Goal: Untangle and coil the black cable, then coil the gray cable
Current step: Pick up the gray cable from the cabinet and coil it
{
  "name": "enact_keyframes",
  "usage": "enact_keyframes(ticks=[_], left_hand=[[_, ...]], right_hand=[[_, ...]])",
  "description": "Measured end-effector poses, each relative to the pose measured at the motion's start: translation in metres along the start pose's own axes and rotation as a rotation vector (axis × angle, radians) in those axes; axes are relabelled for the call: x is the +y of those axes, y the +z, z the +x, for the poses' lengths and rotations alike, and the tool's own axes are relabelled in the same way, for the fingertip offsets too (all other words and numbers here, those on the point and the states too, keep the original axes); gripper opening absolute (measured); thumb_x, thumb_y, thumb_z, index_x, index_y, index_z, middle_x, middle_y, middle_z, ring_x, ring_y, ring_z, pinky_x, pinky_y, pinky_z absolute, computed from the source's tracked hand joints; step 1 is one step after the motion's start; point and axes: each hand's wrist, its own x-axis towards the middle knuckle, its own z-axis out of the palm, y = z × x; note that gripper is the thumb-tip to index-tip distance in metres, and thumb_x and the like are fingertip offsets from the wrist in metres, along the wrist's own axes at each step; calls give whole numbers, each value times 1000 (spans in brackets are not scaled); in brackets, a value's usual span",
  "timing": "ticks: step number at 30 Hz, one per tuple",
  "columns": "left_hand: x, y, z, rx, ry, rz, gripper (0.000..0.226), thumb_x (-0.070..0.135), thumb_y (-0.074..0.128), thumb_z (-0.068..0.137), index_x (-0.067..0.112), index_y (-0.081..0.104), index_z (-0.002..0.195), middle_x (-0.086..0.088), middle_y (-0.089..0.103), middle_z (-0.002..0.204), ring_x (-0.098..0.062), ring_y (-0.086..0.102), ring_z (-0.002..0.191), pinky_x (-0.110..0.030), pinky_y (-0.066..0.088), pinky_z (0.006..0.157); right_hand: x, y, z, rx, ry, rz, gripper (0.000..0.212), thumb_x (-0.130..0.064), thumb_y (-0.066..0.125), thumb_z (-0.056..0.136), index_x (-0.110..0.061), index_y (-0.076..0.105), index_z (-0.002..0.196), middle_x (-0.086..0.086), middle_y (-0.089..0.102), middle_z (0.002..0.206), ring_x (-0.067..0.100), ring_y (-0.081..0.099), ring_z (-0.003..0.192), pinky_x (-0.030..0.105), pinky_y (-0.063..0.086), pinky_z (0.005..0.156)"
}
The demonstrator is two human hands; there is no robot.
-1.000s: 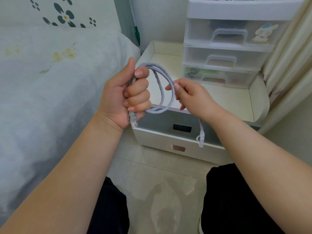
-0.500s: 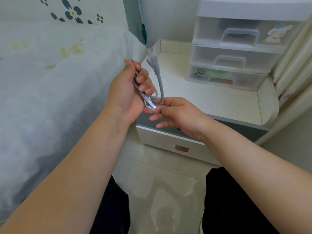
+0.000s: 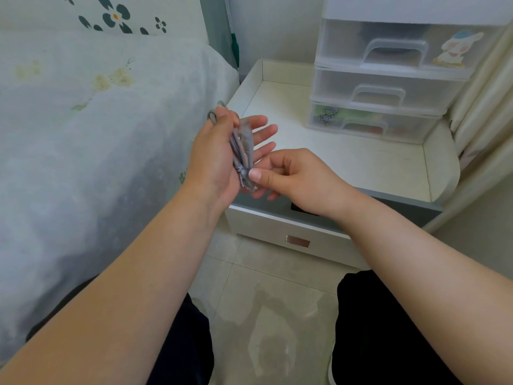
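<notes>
The gray cable (image 3: pixel 240 152) is folded into a short, narrow bundle with a wrap round its lower end. It lies across the palm of my left hand (image 3: pixel 212 165). That hand's thumb holds the bundle's top loop while its fingers stick out straight behind. My right hand (image 3: pixel 301 177) pinches the clear plug at the bundle's lower end between thumb and fingers. Both hands hover over the near left corner of the white nightstand (image 3: pixel 361 165). No black cable is in view.
A bed (image 3: pixel 83 129) with a pale cover fills the left side. A clear plastic drawer unit (image 3: pixel 388 79) stands at the back right of the nightstand top. Cream curtains (image 3: pixel 483 107) hang at the right. My knees in black trousers and a tiled floor are below.
The loose loops have been gathered into a tight wrapped bundle. My left fingers have straightened out. My right hand has gone from flat under the plug to pinching it.
</notes>
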Motion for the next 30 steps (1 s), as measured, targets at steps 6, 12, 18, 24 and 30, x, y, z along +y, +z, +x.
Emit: enact_keyframes(ticks=[6,12,18,24,30], left_hand=[[-8,10,-9,-41,-132,-6,42,23,29,103,13,46,66,-3,57,52,-24,58,51,-35,49,48],[-16,6,-4,-8,-198,9,42,22,33,103,15,57,69,-4,71,79,-19,70,64,-31,51,48],[-24,1,0,-97,-281,248,47,44,25,104,9,56,107,-4,68,68,-18,67,56,-28,51,47],[-11,-2,4,-269,-424,299,47,51,32,100,15,47,74,6,36,40,-3,23,24,-10,19,29],[-10,-7,6,-260,-539,115,63,65,21,95,15,43,64,6,28,37,-4,20,22,-11,15,30]], right_hand=[[1,-4,1,161,-33,55,19,-16,59,93,3,62,88,0,68,58,12,63,54,32,56,62],[2,-1,-4,192,-72,-235,18,-31,68,85,-14,61,82,2,70,64,16,66,63,35,54,72],[5,-9,2,334,-54,-433,24,-44,67,81,-23,57,75,-7,60,65,7,57,65,34,47,63],[8,-22,10,176,-9,-33,44,-42,74,77,-19,50,106,-1,59,104,8,55,97,20,44,84],[3,-25,11,160,48,127,36,-46,54,91,-11,57,96,-3,48,54,16,42,48,31,45,49]])
